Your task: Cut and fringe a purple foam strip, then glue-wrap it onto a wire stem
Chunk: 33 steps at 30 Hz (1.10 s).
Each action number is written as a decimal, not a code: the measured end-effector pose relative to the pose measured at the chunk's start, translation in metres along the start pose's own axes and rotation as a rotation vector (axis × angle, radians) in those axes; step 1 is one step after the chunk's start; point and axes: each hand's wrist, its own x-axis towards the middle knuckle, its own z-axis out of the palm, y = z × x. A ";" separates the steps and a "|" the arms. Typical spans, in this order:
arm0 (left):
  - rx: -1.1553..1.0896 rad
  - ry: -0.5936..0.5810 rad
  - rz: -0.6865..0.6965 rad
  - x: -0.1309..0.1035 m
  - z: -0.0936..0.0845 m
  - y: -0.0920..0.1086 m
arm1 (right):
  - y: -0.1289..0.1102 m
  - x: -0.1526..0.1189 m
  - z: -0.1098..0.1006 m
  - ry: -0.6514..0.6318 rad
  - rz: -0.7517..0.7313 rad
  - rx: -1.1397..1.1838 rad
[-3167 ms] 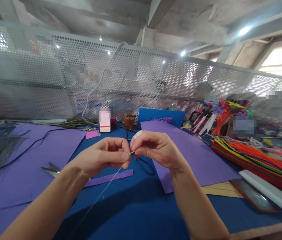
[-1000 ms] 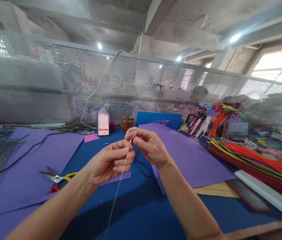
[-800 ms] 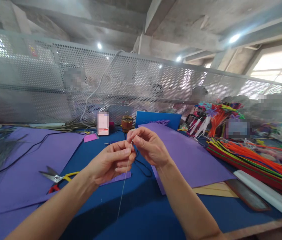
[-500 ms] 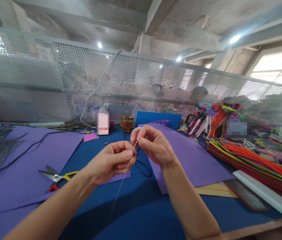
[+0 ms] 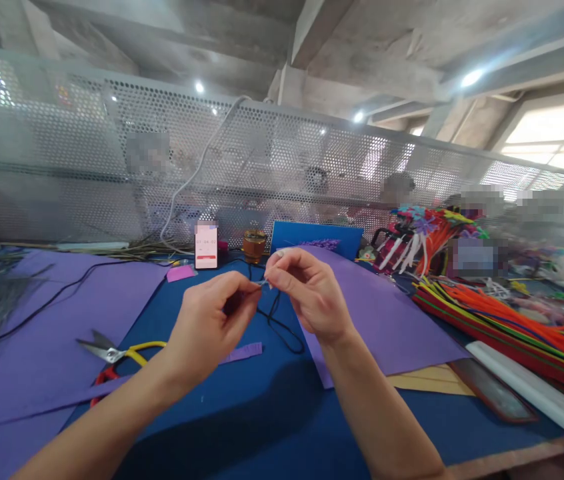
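My left hand (image 5: 219,317) is closed in a pinch, its thumb and forefinger meeting close to my right fingertips. Between the two hands a short bit of thin pale wire (image 5: 264,283) shows, and the rest of it is hidden or too fine to make out. The other side of it is pinched by my right hand (image 5: 309,290), which is closed with the fingers curled. Both hands are above the blue tabletop (image 5: 242,427). Left of my left forearm lie scissors (image 5: 112,355) with yellow and red handles. Below my hands is a purple paper strip (image 5: 245,352).
Purple sheets (image 5: 402,320) lie on both sides. A phone (image 5: 206,247) stands upright beside a glass of brown liquid (image 5: 254,245). Black cord (image 5: 282,330) loops behind my hands. Colourful pipe cleaners (image 5: 507,327) and a white bar (image 5: 529,387) lie right. A perforated metal screen (image 5: 262,160) rises behind.
My left hand has turned over and drawn slightly left and back from my right fingertips. The long wire end that hung below the hands no longer shows. My right hand has barely moved.
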 end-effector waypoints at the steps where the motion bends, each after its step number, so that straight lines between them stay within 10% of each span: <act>1: 0.056 0.031 0.040 -0.001 0.000 -0.001 | 0.000 -0.001 0.002 0.042 0.001 -0.023; 18: -0.573 -0.309 -0.322 0.009 -0.007 -0.006 | -0.001 -0.002 0.006 0.037 0.210 0.039; 33: -0.354 -0.153 -0.256 0.009 0.005 -0.003 | 0.004 0.000 0.012 0.205 0.244 -0.007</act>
